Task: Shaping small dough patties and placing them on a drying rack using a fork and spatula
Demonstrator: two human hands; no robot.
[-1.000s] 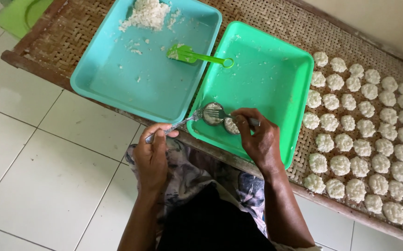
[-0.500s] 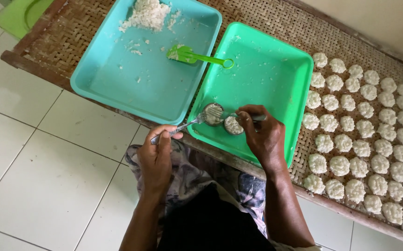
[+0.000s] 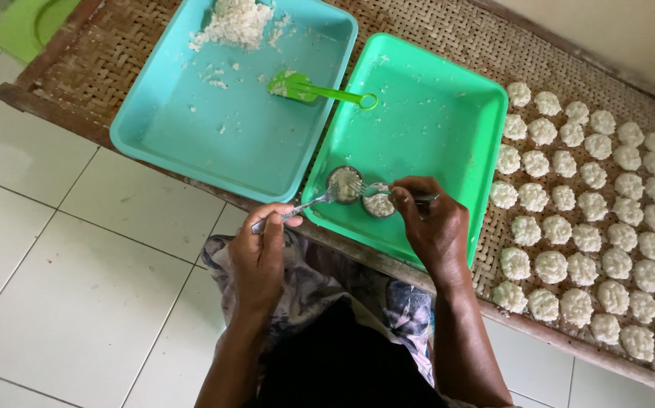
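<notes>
A glossy turquoise plastic tray (image 3: 191, 143) sits on the woven cane rack (image 3: 448, 38), crumbly white rice (image 3: 233, 21) heaped in its far corner beside a green plastic scoop (image 3: 308, 87). The left hand (image 3: 259, 257) is curled shut around a thin metal fork (image 3: 308, 204), its tines in a round tin mould (image 3: 345, 183). The right hand (image 3: 437, 223) pinches a second utensil over another small mould (image 3: 379, 204) inside the smooth green tray (image 3: 440, 113). Lumpy white rice cakes (image 3: 584, 211) fill the rack in rows
</notes>
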